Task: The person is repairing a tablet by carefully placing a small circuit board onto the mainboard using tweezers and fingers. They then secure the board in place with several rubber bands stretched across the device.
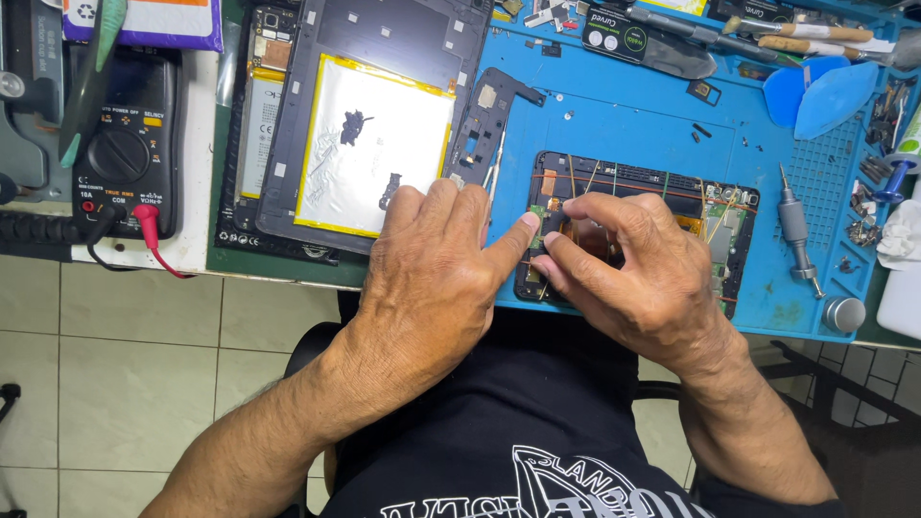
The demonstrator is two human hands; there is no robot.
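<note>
Near the middle of the frame both hands are working over an opened tablet (710, 216) that is lying on a blue repair mat (624, 125) on the bench, its dark frame and circuit boards showing and thin rubber bands running across it. The left hand (432, 278) is resting palm down at the tablet's left edge, its grip holding nothing, with the index finger (513, 240) stretching right and pressing on a small green part at the tablet's upper left corner. The right hand (628, 269) is lying over the tablet's left half, fingers curling narrowly toward the same spot; whether anything is pinched between them cannot be told.

Just left of the hands, a second opened tablet back (317, 115) is lying with a large silver battery (374, 144) edged in yellow. A black inner frame piece (484, 120) is sitting between the two devices, at the mat's left edge. In the upper left of the frame a black multimeter (125, 144) is lying with a red probe plug (149, 225) in it. Toward the right edge a small silver screwdriver (796, 230) is lying on the mat, and blue plastic pry picks (825, 96) are sitting in the upper right, beside other tools.
</note>
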